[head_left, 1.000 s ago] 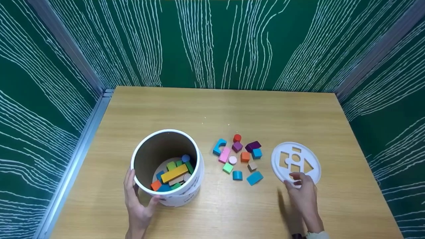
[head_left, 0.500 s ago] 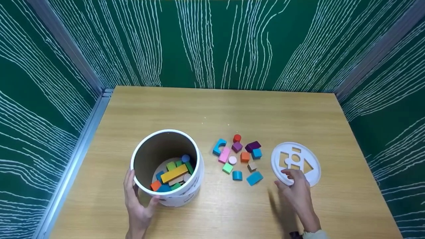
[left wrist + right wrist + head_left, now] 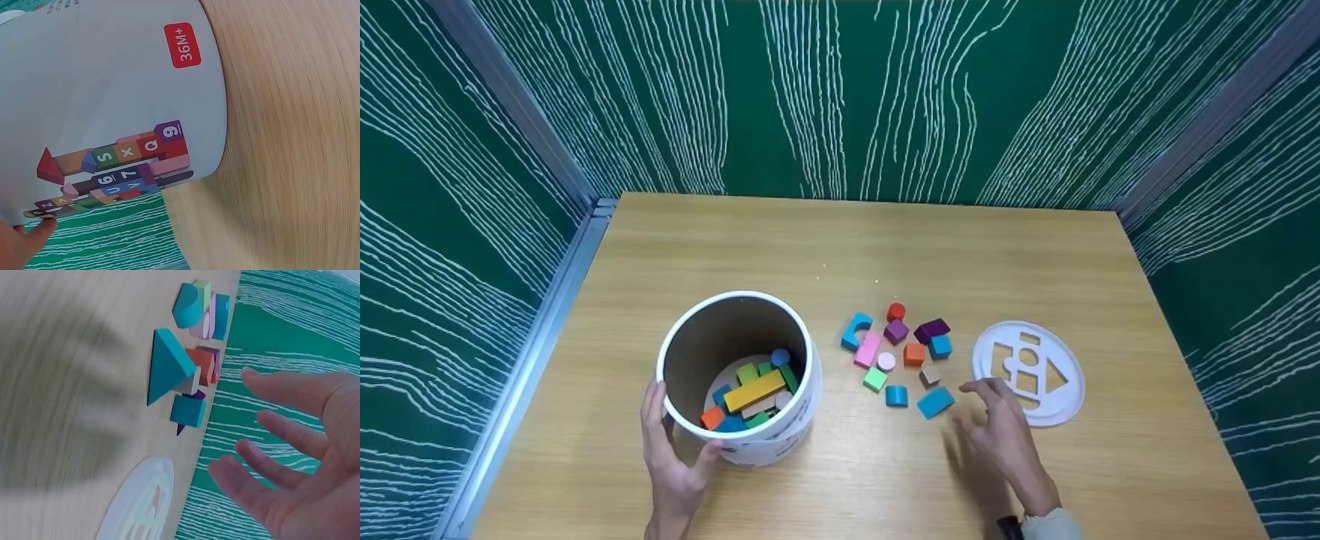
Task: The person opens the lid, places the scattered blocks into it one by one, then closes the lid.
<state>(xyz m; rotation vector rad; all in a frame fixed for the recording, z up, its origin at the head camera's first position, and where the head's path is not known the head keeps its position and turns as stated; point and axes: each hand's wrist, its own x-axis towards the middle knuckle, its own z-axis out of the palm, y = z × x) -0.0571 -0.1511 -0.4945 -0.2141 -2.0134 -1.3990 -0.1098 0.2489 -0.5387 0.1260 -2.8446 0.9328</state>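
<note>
So the pale wood-grain table (image 3: pixel 735 240) is carrying everything here. The big white cylindrical bucket, cardboard-looking (image 3: pixel 772 448), is standing upright on the left, and its open mouth is leaving the inside easy to see and reach. The flat white round lid with cut-out shapes, plastic by the look of it (image 3: pixel 1041 369), is lying well apart on the right, so it's not blocking that mouth. The left hand (image 3: pixel 676 472) is gripping the bucket's near left side, thumb and fingers curving around the wall, probably to steady it. The right hand (image 3: pixel 1005 442) is hovering near the lid's left edge, fingers parted and holding nothing. The long yellow rectangular block, painted wood I'd guess (image 3: pixel 754 392), is riding on top of the jumble in the bucket, its neighbours likely propping it. Between bucket and lid, the blue triangular painted block (image 3: pixel 935 403) is sitting nearest the right fingertips, seemingly on a flat face, so it's staying put. The tiny pale-pink cylinder (image 3: pixel 886 361) is apparently standing on end, which is keeping it from rolling.
</note>
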